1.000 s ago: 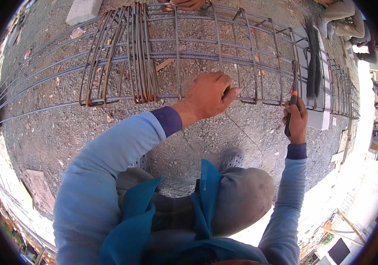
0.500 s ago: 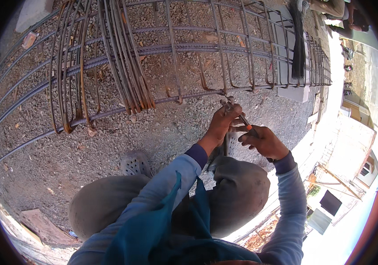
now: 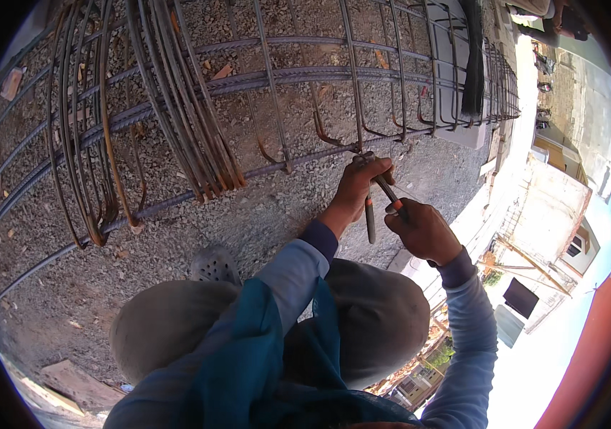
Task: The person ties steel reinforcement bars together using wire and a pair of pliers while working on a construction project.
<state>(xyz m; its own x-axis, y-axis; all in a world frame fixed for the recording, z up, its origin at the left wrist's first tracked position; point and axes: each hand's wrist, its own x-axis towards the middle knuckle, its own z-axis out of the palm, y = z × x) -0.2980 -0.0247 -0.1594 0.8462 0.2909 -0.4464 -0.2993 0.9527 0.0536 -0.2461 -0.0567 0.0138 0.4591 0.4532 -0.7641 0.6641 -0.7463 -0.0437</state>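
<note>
A pair of pincers point(image 3: 385, 189) with dark, orange-marked handles is at the lower bar of a rebar cage point(image 3: 313, 155). My right hand point(image 3: 427, 230) is wrapped round one handle. The other handle point(image 3: 370, 220) hangs free, spread away from it. Closed at the jaw end, my left hand point(image 3: 357, 187) has its thumb over the pincers' head, right below a stirrup point(image 3: 353, 79) where it meets the bar. Whether a thin wire is also between those fingers cannot be made out.
Bunched stirrups point(image 3: 187, 107) lean on the cage at left, with more stirrups point(image 3: 77, 143) beyond. A bundle of black wire point(image 3: 473, 64) hangs over the cage at right. A pale block point(image 3: 466, 134) stands beneath it. Gravel point(image 3: 155, 250) covers the ground; a board point(image 3: 80, 382) lies lower left.
The pincers have come up to the bar, and their handles are now spread apart. My right hand has shifted slightly down. The whole view has tilted a little.
</note>
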